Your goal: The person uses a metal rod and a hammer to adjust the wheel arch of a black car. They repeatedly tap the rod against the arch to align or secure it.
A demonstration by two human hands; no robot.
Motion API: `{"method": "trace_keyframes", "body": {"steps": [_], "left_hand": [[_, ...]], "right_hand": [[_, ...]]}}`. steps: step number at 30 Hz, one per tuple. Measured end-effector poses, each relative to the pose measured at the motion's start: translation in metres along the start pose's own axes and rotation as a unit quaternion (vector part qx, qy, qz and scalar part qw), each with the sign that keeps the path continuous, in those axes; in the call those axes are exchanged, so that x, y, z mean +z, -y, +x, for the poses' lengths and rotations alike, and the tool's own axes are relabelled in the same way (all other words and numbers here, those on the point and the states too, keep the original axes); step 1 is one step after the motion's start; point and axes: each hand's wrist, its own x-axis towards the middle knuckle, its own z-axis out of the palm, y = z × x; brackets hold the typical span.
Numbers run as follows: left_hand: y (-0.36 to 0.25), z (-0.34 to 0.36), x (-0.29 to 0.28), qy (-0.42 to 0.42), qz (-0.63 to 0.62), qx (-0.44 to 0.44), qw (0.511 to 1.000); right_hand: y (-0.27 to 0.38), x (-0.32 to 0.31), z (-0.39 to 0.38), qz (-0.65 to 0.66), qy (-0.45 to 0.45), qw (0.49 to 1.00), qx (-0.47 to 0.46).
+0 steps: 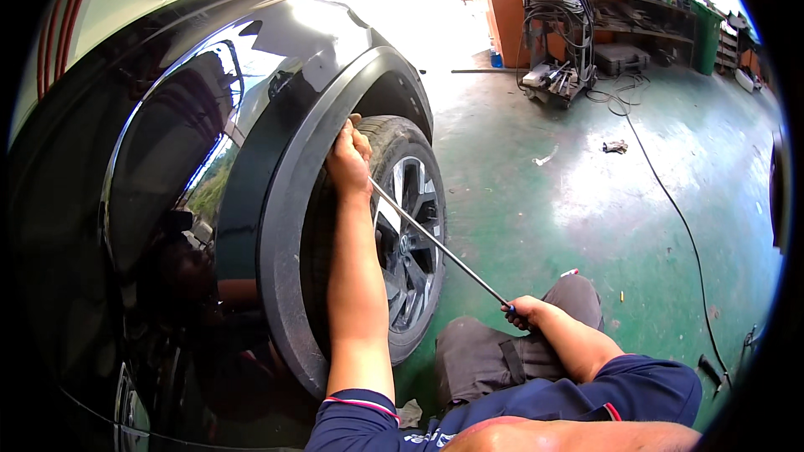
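A long, thin metal rod (pixel 440 245) runs slantwise across the front of the car wheel (pixel 408 234). My right hand (pixel 523 312), in front of my knee, is closed round the rod's lower end, where a bit of blue shows. Up at the wheel arch (pixel 293 201), my left hand (pixel 350 161) is closed, its fingers curled beside the top of the tyre. The rod's upper end runs into this hand and is hidden there. Glossy black bodywork (pixel 180 226) fills the left side, with reflections across it. The wheel has a dark and silver alloy rim.
A wheeled machine (pixel 557 42) with coiled cables stands at the far right, before a cluttered bench (pixel 641 4). Its black cable (pixel 670 192) trails along the green floor (pixel 578 209). A crumpled rag (pixel 615 146) lies there. A green bin (pixel 708 38) stands beside the bench.
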Motion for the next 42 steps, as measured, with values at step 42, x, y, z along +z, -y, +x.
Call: {"method": "trace_keyframes", "body": {"steps": [42], "left_hand": [[-0.002,-0.003,-0.002,0.022,0.002,0.002,1.000]], "right_hand": [[-0.010,0.016,0.020,0.030,0.022,0.999,-0.026]]}}
